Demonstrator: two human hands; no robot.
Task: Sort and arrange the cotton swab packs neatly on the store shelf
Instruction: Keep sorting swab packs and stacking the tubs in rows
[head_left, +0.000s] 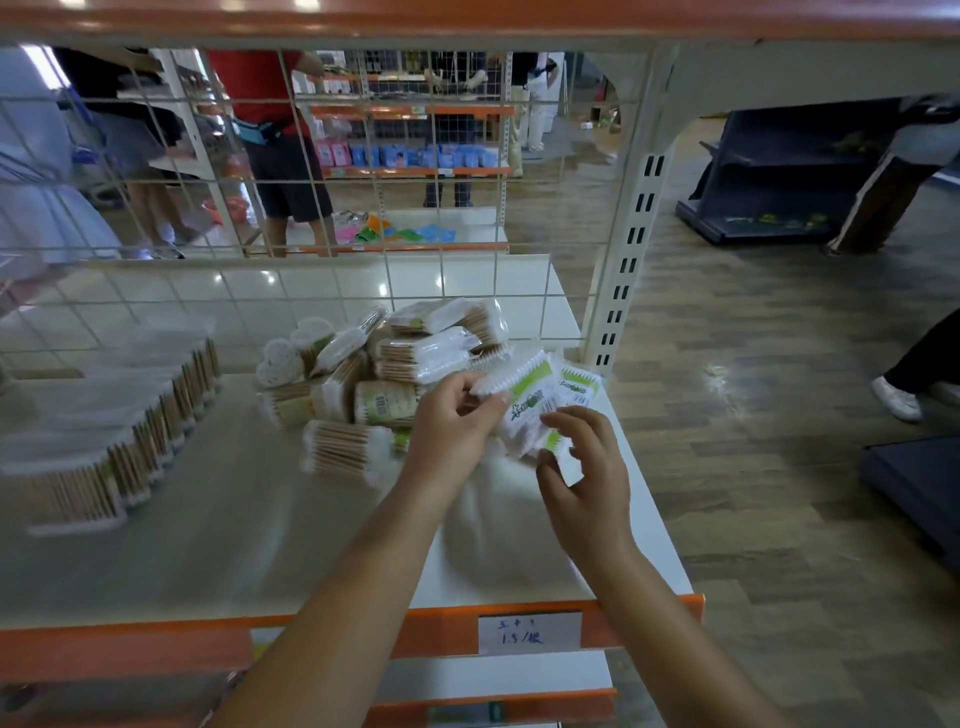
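The left hand (457, 415) pinches white packs (524, 400); the right hand (582, 462), half-open, steadies them; slippery wrappers could slide off the shelf's (208, 545) right edge.

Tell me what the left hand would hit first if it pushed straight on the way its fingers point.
Probably the white green-labelled pack that the left hand already pinches; depth beyond it is unclear.

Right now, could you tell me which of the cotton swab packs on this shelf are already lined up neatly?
The row of packs at the shelf's left: they stand side by side in a line. The pile near the hands lies jumbled.
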